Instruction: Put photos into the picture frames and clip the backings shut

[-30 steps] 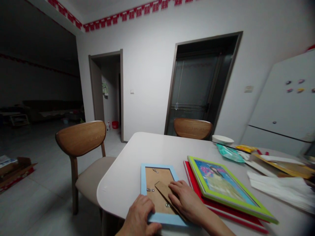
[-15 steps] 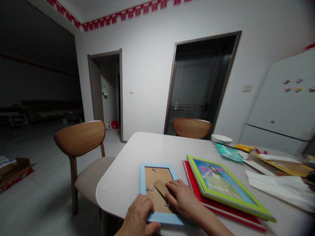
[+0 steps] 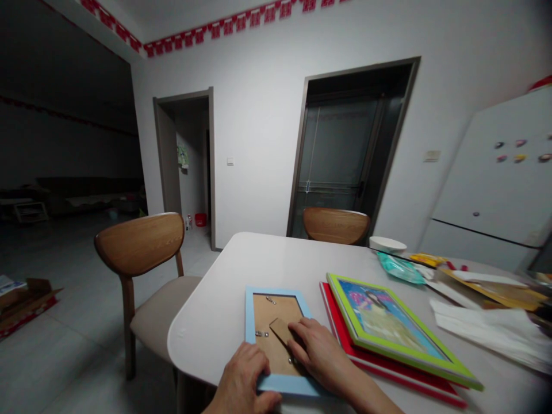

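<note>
A light blue picture frame (image 3: 250,313) lies face down on the white table, its brown backing board (image 3: 276,303) showing. Small metal clips (image 3: 261,333) sit around the board's edge, and a brown stand leg (image 3: 279,329) slants across it. My left hand (image 3: 244,371) grips the frame's near left corner, thumb along the near edge and fingers bent over the left side. Across the right side lies my right hand (image 3: 317,351), its fingers curled down beside the stand leg and close to a lower clip. Its fingertips are partly hidden, as is the frame's right edge.
Right of my hands, a green picture frame (image 3: 405,333) with a picture in it rests on a red frame (image 3: 332,310). Farther right are white paper (image 3: 491,330), a teal packet (image 3: 401,268) and a white bowl (image 3: 388,244). Wooden chairs (image 3: 142,241) stand around the table.
My right hand has shifted very slightly to the left and toward me on the backing. My left hand and the blue frame stay in place.
</note>
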Tool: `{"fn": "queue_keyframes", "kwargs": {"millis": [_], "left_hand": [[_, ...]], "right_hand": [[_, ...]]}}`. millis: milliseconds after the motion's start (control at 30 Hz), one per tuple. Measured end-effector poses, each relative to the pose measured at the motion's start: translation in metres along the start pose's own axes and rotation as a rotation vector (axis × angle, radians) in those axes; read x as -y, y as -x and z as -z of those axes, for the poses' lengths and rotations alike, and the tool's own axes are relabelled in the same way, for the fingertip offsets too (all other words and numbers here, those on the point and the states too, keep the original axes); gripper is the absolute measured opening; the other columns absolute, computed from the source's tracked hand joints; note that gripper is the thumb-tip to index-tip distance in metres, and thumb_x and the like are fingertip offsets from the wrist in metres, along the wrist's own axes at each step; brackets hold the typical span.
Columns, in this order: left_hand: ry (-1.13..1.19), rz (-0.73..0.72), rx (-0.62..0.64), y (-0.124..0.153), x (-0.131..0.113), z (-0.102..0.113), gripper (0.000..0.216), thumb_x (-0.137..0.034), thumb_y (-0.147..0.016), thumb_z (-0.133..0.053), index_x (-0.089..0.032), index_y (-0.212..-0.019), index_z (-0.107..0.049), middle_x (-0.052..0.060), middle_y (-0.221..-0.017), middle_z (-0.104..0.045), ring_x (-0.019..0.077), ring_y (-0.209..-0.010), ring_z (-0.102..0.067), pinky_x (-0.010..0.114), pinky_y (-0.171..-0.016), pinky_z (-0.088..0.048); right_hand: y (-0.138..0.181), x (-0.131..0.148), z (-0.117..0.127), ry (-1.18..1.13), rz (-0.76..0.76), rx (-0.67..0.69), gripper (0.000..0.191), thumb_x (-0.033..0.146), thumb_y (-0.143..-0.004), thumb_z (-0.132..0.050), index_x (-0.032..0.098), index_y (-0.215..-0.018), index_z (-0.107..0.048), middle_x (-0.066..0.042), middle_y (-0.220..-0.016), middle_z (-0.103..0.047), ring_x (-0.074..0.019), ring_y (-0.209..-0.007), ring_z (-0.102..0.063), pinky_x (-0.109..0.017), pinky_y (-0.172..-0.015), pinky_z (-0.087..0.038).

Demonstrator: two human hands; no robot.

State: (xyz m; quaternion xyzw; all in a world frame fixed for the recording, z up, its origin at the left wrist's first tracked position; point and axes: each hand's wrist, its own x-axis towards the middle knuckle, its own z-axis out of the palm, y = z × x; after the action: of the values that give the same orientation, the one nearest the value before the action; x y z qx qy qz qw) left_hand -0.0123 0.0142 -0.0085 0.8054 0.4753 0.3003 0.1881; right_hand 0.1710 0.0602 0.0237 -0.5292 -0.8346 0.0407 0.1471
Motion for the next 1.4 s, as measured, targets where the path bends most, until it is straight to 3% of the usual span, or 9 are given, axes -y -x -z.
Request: {"fn": "queue_keyframes", "kwargs": {"millis": [367, 600, 1400], "left_hand": [[-0.006, -0.022, -0.023, 0.0004, 0.0041, -0.0044, 0.024, -0.010, -0.053, -0.062, -0.019, -0.068, -0.045, 0.000, -0.076, -0.051, 0.0181, -0.076, -0.043, 0.025, -0.065, -0.033], [-0.003, -0.018, -0.028, 0.0005, 0.0040, -0.0043, 0.025, -0.009, -0.053, -0.062, -0.019, -0.068, -0.044, 0.001, -0.077, -0.051, 0.0180, -0.075, -0.043, 0.026, -0.065, -0.033], [-0.042, -0.024, 0.002, -0.0012, 0.0042, -0.0048, 0.025, -0.010, -0.052, -0.064, -0.017, -0.067, -0.045, 0.002, -0.076, -0.052, 0.0187, -0.076, -0.043, 0.026, -0.065, -0.033]], "right_hand": [[-0.0003, -0.0004, -0.0019, 0.005, 0.005, 0.014, 0.026, 0.034, -0.079, -0.036, 0.020, -0.085, -0.057, -0.006, -0.085, -0.057, -0.0170, -0.080, -0.049, -0.025, -0.069, -0.032], [0.0009, -0.0027, -0.0096, 0.008, -0.037, -0.059, 0.028, 0.034, -0.078, -0.038, 0.021, -0.095, -0.057, -0.007, -0.095, -0.055, -0.0197, -0.089, -0.047, -0.027, -0.074, -0.033], [0.0030, -0.0007, -0.0050, 0.014, -0.042, -0.043, 0.029, 0.033, -0.080, -0.034, 0.023, -0.095, -0.056, -0.006, -0.088, -0.056, -0.0186, -0.084, -0.049, -0.028, -0.072, -0.032]]}}
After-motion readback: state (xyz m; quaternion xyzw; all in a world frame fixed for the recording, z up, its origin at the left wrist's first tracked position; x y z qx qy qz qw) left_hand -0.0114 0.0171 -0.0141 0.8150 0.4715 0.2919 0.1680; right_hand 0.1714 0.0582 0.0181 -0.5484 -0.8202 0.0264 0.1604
